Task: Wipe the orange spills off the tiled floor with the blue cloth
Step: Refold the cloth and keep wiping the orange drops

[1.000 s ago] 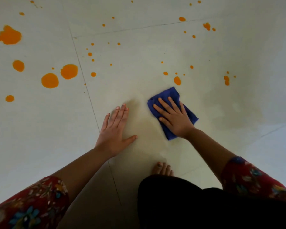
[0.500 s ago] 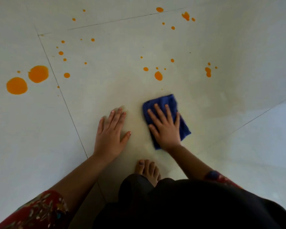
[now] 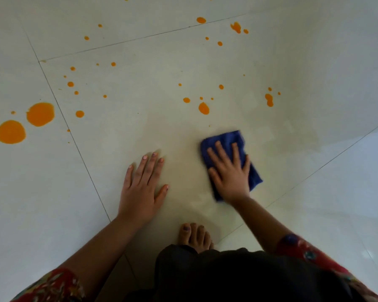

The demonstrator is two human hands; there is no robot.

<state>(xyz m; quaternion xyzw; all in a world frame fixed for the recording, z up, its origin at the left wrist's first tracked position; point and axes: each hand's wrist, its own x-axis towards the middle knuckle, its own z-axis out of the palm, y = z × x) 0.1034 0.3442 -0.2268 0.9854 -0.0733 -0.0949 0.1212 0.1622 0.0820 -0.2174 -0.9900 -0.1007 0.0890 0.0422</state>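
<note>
**Drawing back: the cloth is pulled away from the nearest spill**

A dull damp patch is seen on the tiled floor (image 3: 314, 62) around the blue cloth (image 3: 227, 138), and no orange is seen inside it. Over the last second the blue cloth is shifted back toward the person and to the right. The teardrop spill (image 3: 203, 108), earlier just beyond the cloth's far edge, is now left farther beyond it and to its left. The cloth is pressed flat to the floor under the right hand (image 3: 229, 173), with the fingers spread and straight and nothing pinched. The left hand (image 3: 140, 190) is kept palm-down on the floor to the left of the cloth and holds nothing. A return stroke over ground already cleaned is judged to be under way. No spill is removed in this interval, and most of the task is left.

Counted, largest first:
- one floor, crossed by several grout lines
- two hands
- one bare foot (image 3: 194, 235), nearer the person than the cloth
- one cloth
- two large pools (image 3: 40, 114), far to the cloth's left
- about five middling blots beyond the cloth
- some two dozen small drops, too fine for an exact count
</note>
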